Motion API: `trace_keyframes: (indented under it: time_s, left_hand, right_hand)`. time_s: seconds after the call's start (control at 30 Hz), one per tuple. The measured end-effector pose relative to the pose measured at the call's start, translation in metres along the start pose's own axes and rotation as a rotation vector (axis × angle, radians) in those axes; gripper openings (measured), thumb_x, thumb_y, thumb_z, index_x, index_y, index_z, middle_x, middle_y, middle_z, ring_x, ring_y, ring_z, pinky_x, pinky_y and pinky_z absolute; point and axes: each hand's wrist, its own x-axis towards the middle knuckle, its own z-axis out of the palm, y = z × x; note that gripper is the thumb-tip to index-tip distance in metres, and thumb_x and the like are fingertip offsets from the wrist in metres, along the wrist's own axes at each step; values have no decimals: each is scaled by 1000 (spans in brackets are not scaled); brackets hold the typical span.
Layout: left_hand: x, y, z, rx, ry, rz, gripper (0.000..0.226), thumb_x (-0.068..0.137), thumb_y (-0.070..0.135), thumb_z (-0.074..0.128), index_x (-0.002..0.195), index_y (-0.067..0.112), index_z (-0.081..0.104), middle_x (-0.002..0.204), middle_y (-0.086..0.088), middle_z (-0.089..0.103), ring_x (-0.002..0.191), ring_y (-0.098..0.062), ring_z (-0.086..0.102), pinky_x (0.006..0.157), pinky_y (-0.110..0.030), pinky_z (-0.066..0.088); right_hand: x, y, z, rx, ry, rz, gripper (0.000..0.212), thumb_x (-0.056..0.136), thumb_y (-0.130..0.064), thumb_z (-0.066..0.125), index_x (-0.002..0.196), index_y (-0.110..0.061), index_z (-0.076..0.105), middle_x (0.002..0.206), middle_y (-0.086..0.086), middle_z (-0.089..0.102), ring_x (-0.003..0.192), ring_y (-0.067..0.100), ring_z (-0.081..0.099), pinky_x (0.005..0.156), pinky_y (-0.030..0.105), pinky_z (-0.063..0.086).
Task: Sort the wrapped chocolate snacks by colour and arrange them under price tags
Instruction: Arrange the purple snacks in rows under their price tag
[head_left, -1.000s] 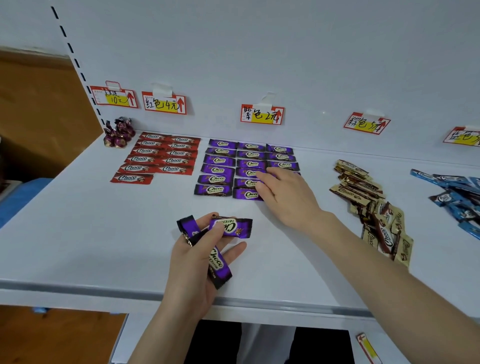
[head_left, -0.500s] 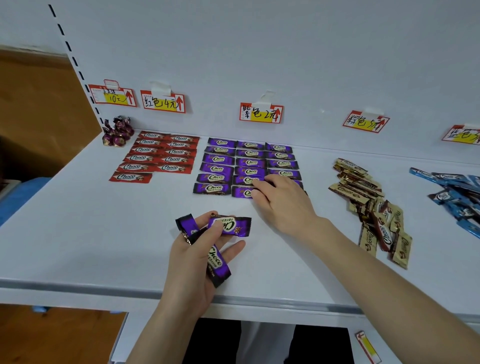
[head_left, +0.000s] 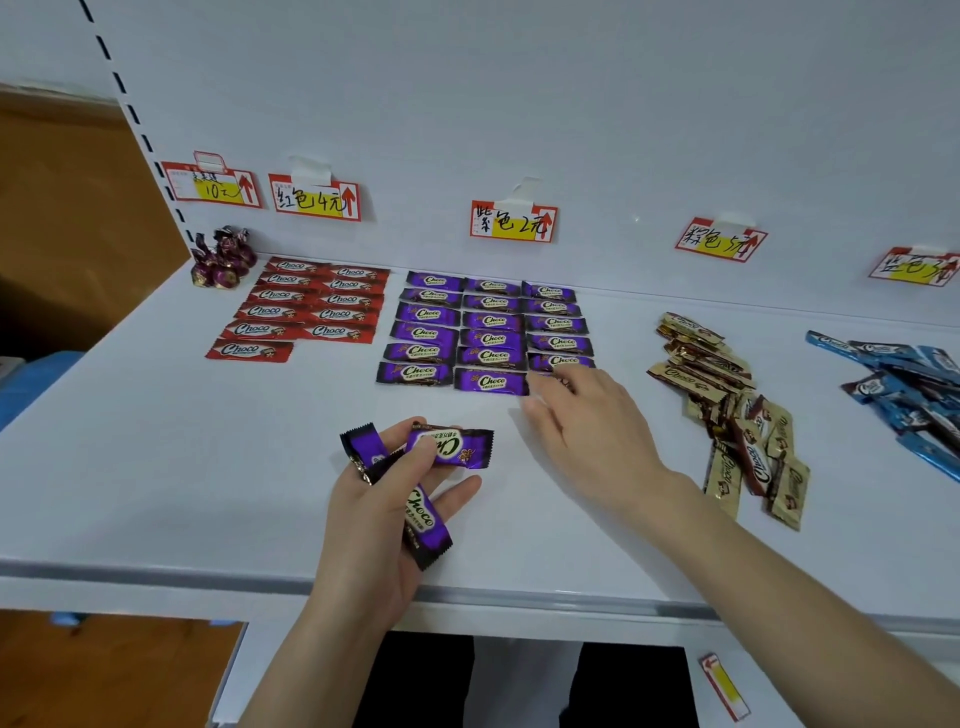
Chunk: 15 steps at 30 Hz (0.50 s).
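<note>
**Now: left hand (head_left: 384, 514) grips purple snacks (head_left: 449, 448), right hand (head_left: 592, 431) reaches to the grid**

The left hand is curled round three purple snacks. One lies crosswise under the thumb, one points down past the fingers toward the person, and one juts out on the hand's left side. The right hand lies just right of the left and a little further forward. Its fingers are stretched out, loosely spread, and grip nothing. Its fingertips (head_left: 540, 387) sit at the near right corner of the purple grid (head_left: 488, 332), over a wrapper they mostly hide. Whether they press on it cannot be told.

The grid lies straight ahead of both hands, in three columns on the white shelf (head_left: 156, 467). The purple price tag (head_left: 513, 222) hangs on the back wall beyond it. Ahead and to the left of the left hand, the red snacks (head_left: 311, 306) lie in rows under a red price tag (head_left: 314, 200). To the right of the right forearm is a loose heap of gold snacks (head_left: 727, 415), and further right a heap of blue snacks (head_left: 904, 384).
</note>
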Motion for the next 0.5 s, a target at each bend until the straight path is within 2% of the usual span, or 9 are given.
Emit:
trace_keyframes:
  time_s: [0.2,0.5]
  left_hand:
    - [-1,-1,-1,1,-9,15,16,80,5,63,94,11,63,73,-6,74,69,-22,72,48,-28,55]
    - [-1,-1,-2,-10,-16,13,17,77,6,63,94,11,63,73,-5,74,69,-22,72,48,-29,55]
  right_hand:
    - [-4,-10,7,-61,-12,-24,42,96,-45,29,130,-25,46,132,3,46,120,21,38,99,31,30]
    - [-3,-9,9,-64,-9,-29,41,97,-44,30,129,-25,47,132,4,46,120,21,38,99,31,30]
